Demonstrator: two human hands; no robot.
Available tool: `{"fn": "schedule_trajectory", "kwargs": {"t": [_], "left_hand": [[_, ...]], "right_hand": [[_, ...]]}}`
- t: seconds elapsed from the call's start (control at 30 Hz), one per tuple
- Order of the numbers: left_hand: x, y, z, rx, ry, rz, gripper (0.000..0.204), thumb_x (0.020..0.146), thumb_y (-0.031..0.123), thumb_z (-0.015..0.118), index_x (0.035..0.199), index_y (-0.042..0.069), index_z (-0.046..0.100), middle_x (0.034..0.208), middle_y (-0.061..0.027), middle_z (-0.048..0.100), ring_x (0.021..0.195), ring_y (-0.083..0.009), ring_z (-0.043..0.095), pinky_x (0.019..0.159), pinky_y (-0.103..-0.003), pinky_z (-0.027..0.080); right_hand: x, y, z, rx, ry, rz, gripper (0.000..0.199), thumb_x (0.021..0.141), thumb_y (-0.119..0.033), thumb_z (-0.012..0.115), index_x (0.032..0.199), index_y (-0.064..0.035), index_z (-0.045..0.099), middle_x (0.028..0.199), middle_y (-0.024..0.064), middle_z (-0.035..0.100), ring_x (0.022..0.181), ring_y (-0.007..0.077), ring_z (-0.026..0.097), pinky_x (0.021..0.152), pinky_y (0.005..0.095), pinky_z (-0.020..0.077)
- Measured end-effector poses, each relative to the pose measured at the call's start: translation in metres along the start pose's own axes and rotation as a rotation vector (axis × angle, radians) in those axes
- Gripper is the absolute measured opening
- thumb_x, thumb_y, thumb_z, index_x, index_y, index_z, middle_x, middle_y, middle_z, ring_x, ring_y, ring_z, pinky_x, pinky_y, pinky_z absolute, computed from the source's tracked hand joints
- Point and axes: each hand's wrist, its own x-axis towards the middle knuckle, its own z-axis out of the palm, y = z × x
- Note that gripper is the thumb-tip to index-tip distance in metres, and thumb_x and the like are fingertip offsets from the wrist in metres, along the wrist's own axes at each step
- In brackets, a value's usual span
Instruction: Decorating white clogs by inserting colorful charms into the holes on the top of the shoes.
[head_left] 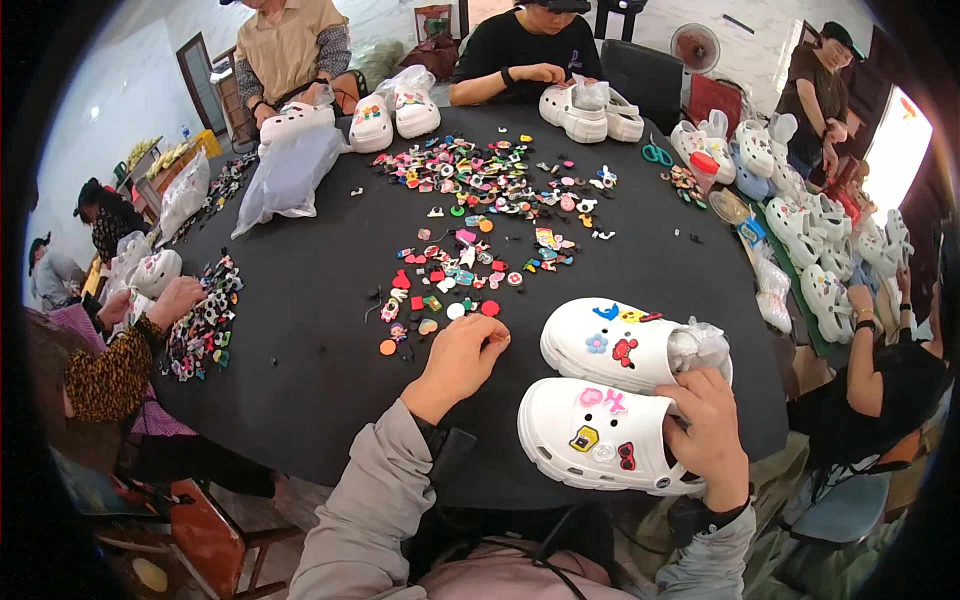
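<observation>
Head view, left hand [462,362] curled loosely with fingertips pinched by scattered colourful charms [470,225] on black table [300,330], right hand [708,432] gripping heel of near white clog [590,438], second white clog [625,345] just beyond it

I'm looking at a small assembly workshop, round black table [300,300] ringed by seated workers, heap of colourful shoe charms [480,200] at the table's middle, white clogs [600,400] along its edges, more clogs stacked [820,240] just beyond its right side, a fan [695,45] behind its far side
</observation>
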Motion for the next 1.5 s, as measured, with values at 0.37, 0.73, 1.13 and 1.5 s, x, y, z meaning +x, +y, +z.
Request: {"fn": "schedule_trajectory", "kwargs": {"t": [0.37, 0.73, 1.13, 1.5], "left_hand": [[0.005, 0.01, -0.003, -0.126, 0.152, 0.057, 0.008, 0.079, 0.005, 0.067, 0.085, 0.002, 0.063, 0.083, -0.0097, 0.064, 0.078, -0.0219, 0.062, 0.069, -0.032, 0.048], [0.003, 0.025, -0.002, -0.162, 0.017, 0.057, 0.011, 0.078, -0.001, 0.066, 0.086, 0.001, 0.059, 0.083, -0.0086, 0.061, 0.076, -0.0187, 0.059, 0.071, -0.03, 0.046], [0.003, 0.016, 0.01, -0.113, -0.148, -0.091, 0.007, 0.081, -0.001, 0.063, 0.086, -0.001, 0.059, 0.09, -0.0103, 0.063, 0.082, -0.0191, 0.06, 0.075, -0.029, 0.047], [0.012, 0.018, 0.011, -0.116, -0.134, -0.15, 0.015, 0.074, -0.001, 0.071, 0.086, 0.001, 0.062, 0.092, -0.0099, 0.065, 0.081, -0.0172, 0.062, 0.069, -0.027, 0.051]], "right_hand": [[0.003, 0.001, -0.001, -0.012, 0.047, -0.049, 0.031, 0.054, 0.0, 0.068, 0.084, -0.0062, 0.066, 0.084, 0.0079, 0.057, 0.084, 0.0287, 0.053, 0.072, 0.0392, 0.0423], [-0.009, 0.065, -0.07, -0.413, 0.225, -0.031, 0.016, 0.062, -0.001, 0.062, 0.076, -0.007, 0.06, 0.079, 0.0099, 0.056, 0.077, 0.0298, 0.053, 0.068, 0.0408, 0.0425], [-0.104, 0.269, -0.131, -1.03, 0.145, 0.713, 0.017, 0.083, -0.019, 0.057, 0.081, -0.0023, 0.061, 0.091, 0.0172, 0.061, 0.092, 0.0367, 0.055, 0.078, 0.0467, 0.0449], [-0.093, 0.367, -0.065, -0.818, 0.048, 0.794, 0.017, 0.084, -0.017, 0.054, 0.091, -0.0014, 0.059, 0.095, 0.019, 0.058, 0.098, 0.0379, 0.052, 0.084, 0.0472, 0.0414]]}}
